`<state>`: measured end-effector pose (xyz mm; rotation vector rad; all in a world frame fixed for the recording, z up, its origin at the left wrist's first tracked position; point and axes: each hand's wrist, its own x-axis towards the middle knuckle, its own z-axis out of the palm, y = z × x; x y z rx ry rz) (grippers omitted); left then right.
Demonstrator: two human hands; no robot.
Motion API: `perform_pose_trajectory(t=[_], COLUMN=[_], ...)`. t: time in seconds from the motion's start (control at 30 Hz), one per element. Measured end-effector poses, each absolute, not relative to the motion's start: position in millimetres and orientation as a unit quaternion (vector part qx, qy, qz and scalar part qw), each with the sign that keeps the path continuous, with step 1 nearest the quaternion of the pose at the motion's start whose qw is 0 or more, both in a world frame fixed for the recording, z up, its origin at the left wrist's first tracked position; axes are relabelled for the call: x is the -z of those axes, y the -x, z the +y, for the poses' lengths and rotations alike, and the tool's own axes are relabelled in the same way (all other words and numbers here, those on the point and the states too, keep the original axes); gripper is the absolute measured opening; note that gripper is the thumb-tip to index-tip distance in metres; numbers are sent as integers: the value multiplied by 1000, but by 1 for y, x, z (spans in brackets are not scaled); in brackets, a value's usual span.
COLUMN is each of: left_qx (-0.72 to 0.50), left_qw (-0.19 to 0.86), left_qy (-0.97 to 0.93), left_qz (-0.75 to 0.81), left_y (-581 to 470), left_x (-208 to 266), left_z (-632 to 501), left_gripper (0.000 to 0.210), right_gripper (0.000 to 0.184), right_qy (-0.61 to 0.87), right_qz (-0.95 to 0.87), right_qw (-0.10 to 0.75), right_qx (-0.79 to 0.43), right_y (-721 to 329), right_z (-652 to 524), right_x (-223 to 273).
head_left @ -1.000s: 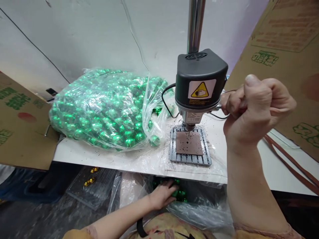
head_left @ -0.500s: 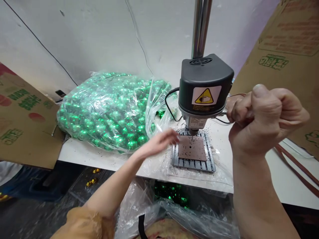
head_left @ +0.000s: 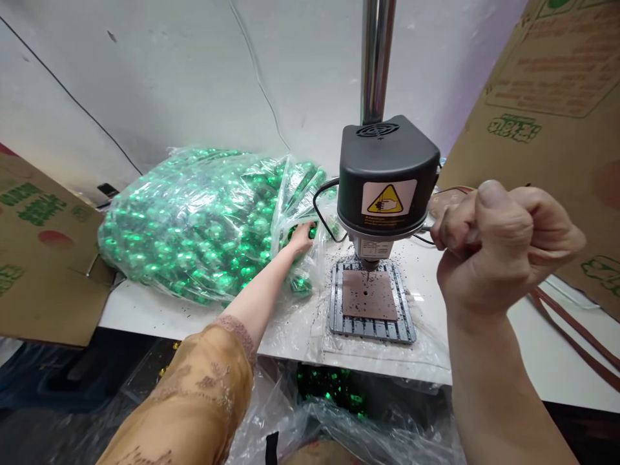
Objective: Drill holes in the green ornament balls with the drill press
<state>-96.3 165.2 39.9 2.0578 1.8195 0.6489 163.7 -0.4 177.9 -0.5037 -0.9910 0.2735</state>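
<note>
Gripping drill-press lever [head_left: 426, 228], frame right, right hand [head_left: 501, 239] is clenching; left hand [head_left: 301, 240], fingers unclear, should be picking gently at left-of-centre bauble bag [head_left: 194, 226].

The single view looks out from the person's head, facing forward and down across the white tabletop [head_left: 145, 310] to the wall [head_left: 184, 77] filling the upper frame. It is near enough that the right hand [head_left: 504, 245] looms at the right, while the left hand [head_left: 301, 237], farther off, appears small near the centre.
</note>
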Motion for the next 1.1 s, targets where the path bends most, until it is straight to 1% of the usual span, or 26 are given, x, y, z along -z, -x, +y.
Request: perform_pose_trajectory(t=[0.13, 0.23, 0.33, 0.47, 0.53, 0.6, 0.7, 0.83, 1.0, 1.1], left_qx=[-236, -246, -298, -362, -384, -392, -383, -394, -371, -366], left_qw=[138, 145, 155, 102, 94, 129, 219, 320, 383, 384], left_qy=[-709, -716, -747, -793, -799, -804, -798, -727, -708, -711], left_qz=[650, 636, 574, 480, 453, 428, 411, 462, 463, 462], left_y=[101, 99, 91, 78, 72, 66, 57, 48, 43, 40], left_x=[-44, -48, -47, -39, -33, -26, -15, -3, 1, -1], left_z=[149, 127, 100, 61, 40, 20, 1, -3, 9, 15], left_gripper=[51, 53, 49, 50, 50, 48, 49, 55, 51, 54], right_gripper=[43, 44, 46, 45, 45, 45, 44, 43, 43, 44], right_qy=[239, 238, 230, 233, 238, 237, 225, 206, 207, 213], right_qz=[-466, -463, -463, -461, -462, -464, -467, -479, -488, -497], right_qw=[842, 844, 846, 846, 843, 842, 844, 843, 836, 831], right_qx=[-127, -129, -126, -134, -139, -140, -135, -133, -145, -131], right_y=[-164, -164, -164, -165, -165, -164, -164, -165, -165, -165], right_z=[0, 1, 2, 1, 1, 1, 1, 2, 1, 1], right_x=[-177, -176, -176, -176, -176, -176, -177, -177, -174, -174])
